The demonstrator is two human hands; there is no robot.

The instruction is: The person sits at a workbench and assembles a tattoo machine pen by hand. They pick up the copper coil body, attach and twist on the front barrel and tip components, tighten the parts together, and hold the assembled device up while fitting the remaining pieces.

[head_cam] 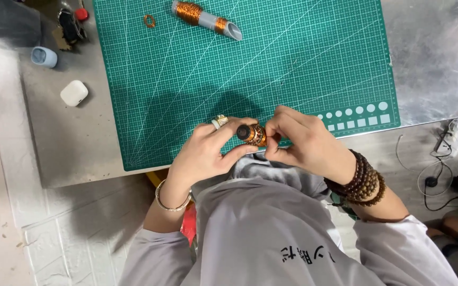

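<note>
A small black cylinder wound with copper wire (253, 134) sits between both hands, just over the near edge of the green cutting mat (271, 69). My left hand (208, 151), with a ring and a thin bracelet, pinches its dark end between thumb and forefinger. My right hand (300, 140), with brown bead bracelets on the wrist, grips the copper-wound side with its fingertips. Farther up the mat lie a grey tube with two copper windings (206, 19) and a small copper wire loop (149, 21).
The mat lies on a metal table (436, 58). Left of the mat are a white earbud case (73, 92), a pale blue cap (44, 56) and a dark tool with a red knob (72, 24). Cables and a plug (441, 182) lie on the floor at right.
</note>
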